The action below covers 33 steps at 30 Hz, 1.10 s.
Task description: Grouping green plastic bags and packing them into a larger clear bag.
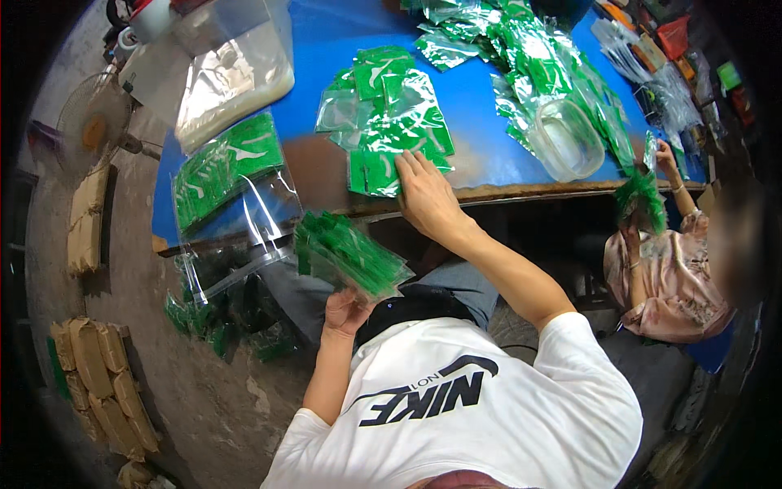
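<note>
A thick bundle of clear packets with green inserts (pixel 349 254) is gripped at its lower end by my left hand (pixel 349 312), fingers closed round it above my lap. My right hand (pixel 428 196) reaches to the table's near edge. Its fingers lie stretched out over the nearest flat green packet (pixel 373 173); their undersides are hidden. That packet belongs to a loose spread of similar shiny packets (pixel 399 98) on the blue table (pixel 314 24). To the left, a neat stack of green packets (pixel 228 167) lies by a large clear plastic bag (pixel 252 224) hanging over the edge.
A large heap of green packets (pixel 529 65) and a clear plastic tub (pixel 568 140) stand right of centre. Clear plastic sheets (pixel 236 81) lie at the back left. At right, a co-worker's hand (pixel 668 159) is near green packets. A fan (pixel 94 122) stands at left.
</note>
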Motion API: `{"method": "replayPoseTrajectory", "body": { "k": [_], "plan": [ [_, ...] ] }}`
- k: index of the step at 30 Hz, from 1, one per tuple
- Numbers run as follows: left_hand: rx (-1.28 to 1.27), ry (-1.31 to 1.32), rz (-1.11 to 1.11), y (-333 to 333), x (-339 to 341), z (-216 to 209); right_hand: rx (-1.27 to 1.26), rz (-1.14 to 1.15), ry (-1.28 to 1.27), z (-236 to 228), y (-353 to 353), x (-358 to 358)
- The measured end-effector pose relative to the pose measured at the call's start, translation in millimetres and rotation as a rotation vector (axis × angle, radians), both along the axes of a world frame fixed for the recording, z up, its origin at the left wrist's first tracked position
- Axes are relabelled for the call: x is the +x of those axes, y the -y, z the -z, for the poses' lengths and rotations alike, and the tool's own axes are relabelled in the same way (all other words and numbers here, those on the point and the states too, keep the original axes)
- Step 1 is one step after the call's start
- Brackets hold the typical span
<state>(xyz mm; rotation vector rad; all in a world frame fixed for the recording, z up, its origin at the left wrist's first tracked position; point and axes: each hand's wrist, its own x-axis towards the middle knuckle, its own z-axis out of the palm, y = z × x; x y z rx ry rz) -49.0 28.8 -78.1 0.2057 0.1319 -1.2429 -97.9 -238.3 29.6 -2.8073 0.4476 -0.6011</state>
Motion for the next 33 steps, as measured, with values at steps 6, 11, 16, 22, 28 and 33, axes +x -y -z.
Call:
{"method": "replayPoseTrajectory", "body": {
  "k": [6, 11, 16, 22, 28, 33],
  "plan": [
    [-0.054, 0.052, 0.009, -6, 1, -8, 0.549, 0.190, -0.155, -63, 26, -7],
    [-0.030, 0.129, 0.031, -2, -2, -3, 0.075, 0.125, -0.039, -11, 23, 1],
    [-0.010, 0.159, 0.017, -8, -6, 6, -0.027, 0.076, -0.078, -7, -3, -15],
    [-0.058, 0.193, 0.060, -12, -2, 10, -0.080, -0.161, -0.140, -10, -3, -46],
    [-0.137, 0.061, 0.062, 1, 8, -37, 0.959, 0.129, 0.430, -59, 19, -53],
    [-0.133, 0.117, 0.026, 35, 9, -84, 1.531, 0.053, 0.720, -52, -16, -33]
  ]
}}
